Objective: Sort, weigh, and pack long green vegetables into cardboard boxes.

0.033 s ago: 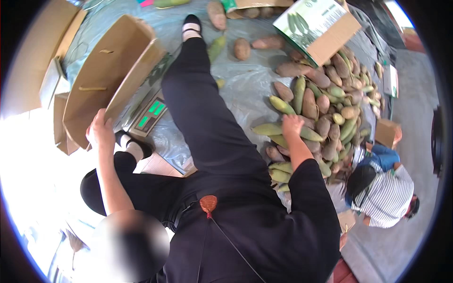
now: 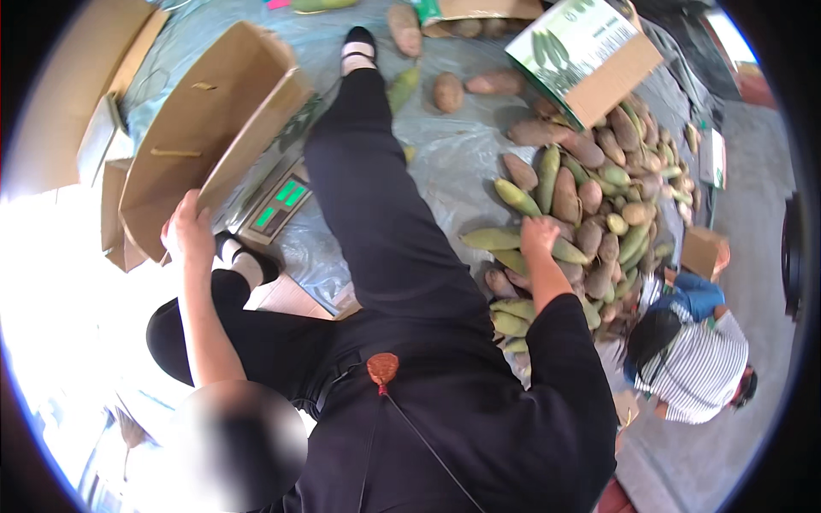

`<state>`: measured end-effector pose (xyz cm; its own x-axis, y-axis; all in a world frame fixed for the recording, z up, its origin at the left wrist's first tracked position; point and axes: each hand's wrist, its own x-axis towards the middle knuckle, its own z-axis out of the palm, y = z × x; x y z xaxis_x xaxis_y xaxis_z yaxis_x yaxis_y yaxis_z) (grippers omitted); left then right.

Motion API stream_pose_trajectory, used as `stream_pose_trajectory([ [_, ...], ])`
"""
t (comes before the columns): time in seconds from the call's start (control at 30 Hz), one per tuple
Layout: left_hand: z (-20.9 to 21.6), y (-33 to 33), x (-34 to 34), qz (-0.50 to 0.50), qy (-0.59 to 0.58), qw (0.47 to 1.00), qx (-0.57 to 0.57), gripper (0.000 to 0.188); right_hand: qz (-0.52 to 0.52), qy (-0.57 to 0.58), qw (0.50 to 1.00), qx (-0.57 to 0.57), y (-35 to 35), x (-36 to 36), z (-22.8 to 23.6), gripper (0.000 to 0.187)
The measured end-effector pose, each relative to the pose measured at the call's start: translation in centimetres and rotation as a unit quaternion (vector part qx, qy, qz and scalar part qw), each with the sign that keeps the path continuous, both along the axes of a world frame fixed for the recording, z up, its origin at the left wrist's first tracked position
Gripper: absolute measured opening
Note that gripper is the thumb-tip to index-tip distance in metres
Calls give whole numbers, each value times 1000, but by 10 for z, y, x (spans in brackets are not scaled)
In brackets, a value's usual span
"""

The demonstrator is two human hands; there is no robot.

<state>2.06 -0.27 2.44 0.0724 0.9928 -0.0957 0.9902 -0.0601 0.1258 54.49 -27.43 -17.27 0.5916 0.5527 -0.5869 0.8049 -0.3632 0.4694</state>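
The fingers of my left hand [image 2: 188,229] are closed on the near edge of an open, tall cardboard box [image 2: 184,158], which leans next to a scale [image 2: 278,205] with a lit green display. My right hand [image 2: 540,236] reaches into a heap at the right, its fingers bent down and closed among the produce. A long green radish [image 2: 492,238] lies just left of the fingers, and another green radish [image 2: 569,251] emerges on their right. What the fingers grip is hidden. Brownish, potato-like roots [image 2: 565,195] are mixed through the heap.
A printed white-and-green carton [image 2: 581,64] rests at the heap's far side. Loose roots [image 2: 447,91] lie on the plastic sheet [image 2: 436,162]. My outstretched leg [image 2: 368,188] lies between box and heap. Beyond the heap, another person [image 2: 693,359] in a striped shirt bends down.
The whole view has shifted slightly, so the box and heap sit a little further right. Both hands keep their places on the box edge and in the heap.
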Motion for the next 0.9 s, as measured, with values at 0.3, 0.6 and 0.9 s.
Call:
stream_pose_trajectory([
  [0.3,4,-7,3,15,27,1000,-4,26,30,66,995,69,25,-14,28,32],
  [0.6,0,-5,4,14,9,1000,9,25,-119,469,645,592,167,-48,124,55],
  [0.9,4,-9,3,2,-3,1000,1,23,62,685,289,666,296,-198,319,55],
])
